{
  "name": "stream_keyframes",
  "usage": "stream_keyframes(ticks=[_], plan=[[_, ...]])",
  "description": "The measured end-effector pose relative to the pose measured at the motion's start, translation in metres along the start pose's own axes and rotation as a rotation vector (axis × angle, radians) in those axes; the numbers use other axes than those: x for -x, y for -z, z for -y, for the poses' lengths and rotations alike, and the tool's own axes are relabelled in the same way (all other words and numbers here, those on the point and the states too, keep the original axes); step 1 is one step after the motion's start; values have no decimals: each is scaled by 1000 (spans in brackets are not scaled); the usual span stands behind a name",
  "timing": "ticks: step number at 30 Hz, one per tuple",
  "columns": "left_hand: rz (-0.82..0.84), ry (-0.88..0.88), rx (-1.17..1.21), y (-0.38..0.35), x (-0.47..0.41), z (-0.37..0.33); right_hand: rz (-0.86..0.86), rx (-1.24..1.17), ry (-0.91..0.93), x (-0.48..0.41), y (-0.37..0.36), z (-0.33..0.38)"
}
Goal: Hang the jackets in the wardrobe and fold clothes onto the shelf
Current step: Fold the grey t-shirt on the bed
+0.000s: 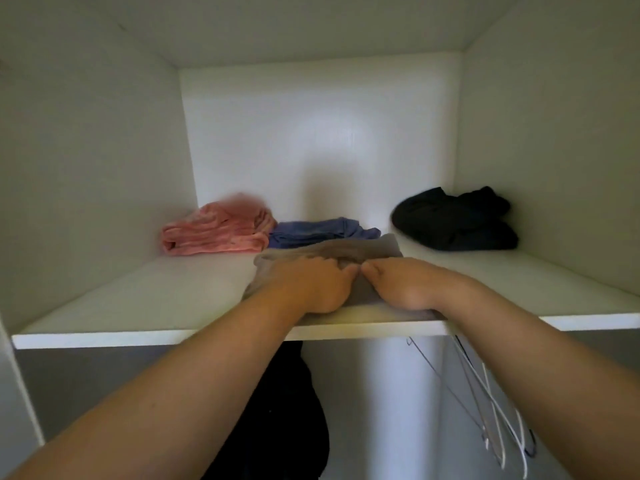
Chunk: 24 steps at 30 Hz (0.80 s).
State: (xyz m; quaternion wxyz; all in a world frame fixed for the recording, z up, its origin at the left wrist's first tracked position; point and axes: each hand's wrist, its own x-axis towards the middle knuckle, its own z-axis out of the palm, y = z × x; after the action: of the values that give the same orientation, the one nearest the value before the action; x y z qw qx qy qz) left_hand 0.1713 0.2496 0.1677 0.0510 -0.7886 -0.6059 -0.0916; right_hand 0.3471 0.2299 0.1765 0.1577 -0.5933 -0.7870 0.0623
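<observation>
Left hand [308, 287] and right hand [403, 284], fingers [323, 263] curled into grey garment [367, 249] on shelf [156, 306]; pushing deeper likely rucks it against blue garment [318, 230].

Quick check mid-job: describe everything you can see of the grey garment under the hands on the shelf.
The grey garment is a soft, thin-looking cloth, folded flat into a rough rectangle. It lies on the white shelf, near the front edge at the middle. The left hand and right hand lie on its near part, fingers curled into the cloth, hiding much of it. Its far edge meets or overlaps the blue garment behind; what kind of clothing it is cannot be told.
</observation>
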Motion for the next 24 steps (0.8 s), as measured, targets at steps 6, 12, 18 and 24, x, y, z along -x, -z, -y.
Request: stream_keyframes(ticks=[6, 12, 18, 24], plan=[[172, -20, 131, 16, -29, 33, 126, 77, -40, -42, -2, 2], [163, 108, 231, 3, -51, 58, 153, 44, -81, -60, -2, 0], [129, 35, 260, 13, -36, 63, 79, 35, -71, -66, -13, -3], [-243, 125, 321, 14, -10, 61, -156, 84, 27, -46, -11, -2]])
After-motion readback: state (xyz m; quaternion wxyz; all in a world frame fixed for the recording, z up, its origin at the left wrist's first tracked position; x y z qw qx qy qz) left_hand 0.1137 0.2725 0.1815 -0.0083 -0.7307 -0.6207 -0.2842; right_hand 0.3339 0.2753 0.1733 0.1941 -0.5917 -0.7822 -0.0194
